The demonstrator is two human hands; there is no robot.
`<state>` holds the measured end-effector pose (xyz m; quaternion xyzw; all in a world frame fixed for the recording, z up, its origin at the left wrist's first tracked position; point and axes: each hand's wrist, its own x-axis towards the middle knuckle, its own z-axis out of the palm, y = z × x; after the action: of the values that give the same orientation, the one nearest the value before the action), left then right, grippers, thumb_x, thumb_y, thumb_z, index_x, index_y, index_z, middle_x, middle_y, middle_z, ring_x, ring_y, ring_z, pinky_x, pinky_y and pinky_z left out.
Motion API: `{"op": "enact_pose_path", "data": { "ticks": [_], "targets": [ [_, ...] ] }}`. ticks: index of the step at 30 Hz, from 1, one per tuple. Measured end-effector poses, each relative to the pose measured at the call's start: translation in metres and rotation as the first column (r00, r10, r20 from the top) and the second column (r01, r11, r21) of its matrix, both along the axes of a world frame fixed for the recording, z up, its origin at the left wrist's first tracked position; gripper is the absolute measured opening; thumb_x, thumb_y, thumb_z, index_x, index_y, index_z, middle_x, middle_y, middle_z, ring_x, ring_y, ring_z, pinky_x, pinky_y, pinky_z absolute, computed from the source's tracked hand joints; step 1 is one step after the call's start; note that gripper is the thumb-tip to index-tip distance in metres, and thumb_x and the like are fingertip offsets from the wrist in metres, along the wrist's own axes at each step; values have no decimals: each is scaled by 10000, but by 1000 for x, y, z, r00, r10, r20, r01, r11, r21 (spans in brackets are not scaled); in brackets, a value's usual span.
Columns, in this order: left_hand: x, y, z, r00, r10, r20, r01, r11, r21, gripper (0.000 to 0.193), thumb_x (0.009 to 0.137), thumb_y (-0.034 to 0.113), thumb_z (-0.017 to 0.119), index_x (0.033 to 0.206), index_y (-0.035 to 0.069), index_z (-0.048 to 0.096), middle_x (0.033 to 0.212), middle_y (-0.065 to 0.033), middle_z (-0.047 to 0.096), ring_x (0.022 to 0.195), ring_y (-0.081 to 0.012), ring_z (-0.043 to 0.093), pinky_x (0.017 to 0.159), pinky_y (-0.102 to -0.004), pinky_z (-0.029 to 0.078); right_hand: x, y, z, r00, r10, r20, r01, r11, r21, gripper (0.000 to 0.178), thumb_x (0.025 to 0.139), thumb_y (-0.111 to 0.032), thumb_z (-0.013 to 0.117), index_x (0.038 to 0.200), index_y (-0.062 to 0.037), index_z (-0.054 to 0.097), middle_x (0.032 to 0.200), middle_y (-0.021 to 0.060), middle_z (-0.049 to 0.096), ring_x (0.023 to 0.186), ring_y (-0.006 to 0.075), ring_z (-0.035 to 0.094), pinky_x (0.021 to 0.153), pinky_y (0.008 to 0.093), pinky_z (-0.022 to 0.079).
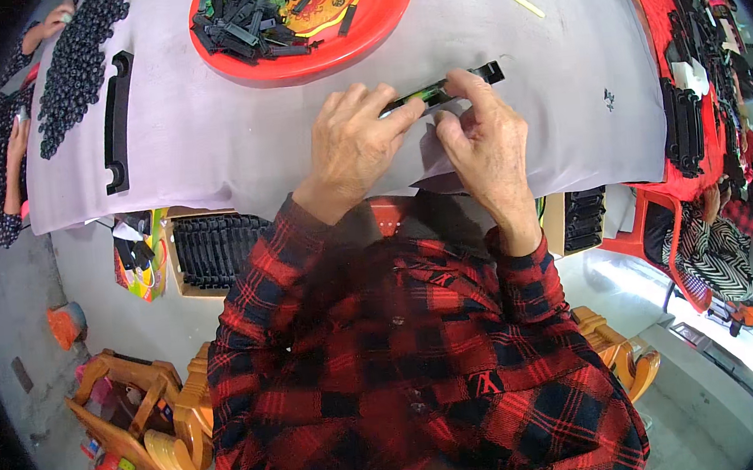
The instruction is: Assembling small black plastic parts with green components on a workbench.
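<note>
On the surface [235, 153], below the near rim of the red plate [372, 34], we worked on a slim black plastic strip [438, 95]. Our left hand [355, 143] pinched its left end; our right hand [488, 127] laid an index finger on it near the other end, though we could not tell whether the thumb gripped too. Black pieces [242, 32] lay heaped in the plate. Left of the plate stood a long notched black bar [118, 123]; right of it, a yellow-handled screwdriver [525, 4].

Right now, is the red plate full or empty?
Neither: the plate is partly filled. Black pieces heap on its left, while its right side shows bare red; the frame cuts off its far edge.
</note>
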<state>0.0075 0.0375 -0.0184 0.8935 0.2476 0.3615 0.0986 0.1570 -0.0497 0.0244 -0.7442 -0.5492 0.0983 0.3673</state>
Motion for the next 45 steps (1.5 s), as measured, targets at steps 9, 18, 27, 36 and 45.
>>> {"op": "enact_pose_path", "data": {
  "ticks": [9, 18, 27, 36, 45],
  "targets": [
    [1, 0, 0, 1000, -5, 14, 6, 1000, -14, 207, 766, 184, 750, 968, 213, 719, 838, 37, 553, 800, -176, 569, 673, -342, 435, 5, -3, -6, 998, 60, 8, -60, 998, 7, 424, 760, -15, 632, 1182, -53, 606, 1013, 128, 687, 834, 321, 664, 759, 413, 482],
    [-3, 1, 0, 999, -33, 37, 35, 998, -43, 240, 730, 112, 760, 957, 159, 699, 863, 9, 575, 816, -202, 586, 708, -352, 461, 12, 2, 0, 967, 180, 181, -173, 984, -53, 412, 768, -41, 631, 1179, -71, 615, 972, 113, 666, 801, 317, 636, 748, 412, 456],
    [-18, 4, 4, 992, -83, 98, 100, 976, -191, 260, 718, 102, 799, 952, 58, 695, 951, -64, 642, 872, -274, 627, 759, -388, 473, 12, 0, 7, 895, 229, 382, -246, 969, -3, 307, 731, -61, 677, 1035, -106, 686, 1044, 18, 645, 1008, 268, 568, 867, 383, 432],
    [-18, 6, 0, 988, -104, 117, 126, 971, -204, 229, 704, 93, 807, 898, 45, 697, 943, -78, 639, 867, -278, 623, 759, -387, 468, 21, 16, -6, 792, 428, 435, -463, 886, -30, 268, 731, -87, 709, 997, -97, 677, 969, 16, 618, 961, 235, 570, 889, 374, 441],
    [-17, 7, 2, 987, -110, 121, 137, 961, -241, 196, 697, 77, 808, 845, 30, 690, 914, -83, 621, 850, -283, 604, 747, -388, 464, 23, 23, 6, 715, 553, 427, -571, 815, -98, 234, 759, -107, 713, 986, -89, 660, 908, 25, 583, 912, 241, 567, 840, 362, 489]
  ]
}}
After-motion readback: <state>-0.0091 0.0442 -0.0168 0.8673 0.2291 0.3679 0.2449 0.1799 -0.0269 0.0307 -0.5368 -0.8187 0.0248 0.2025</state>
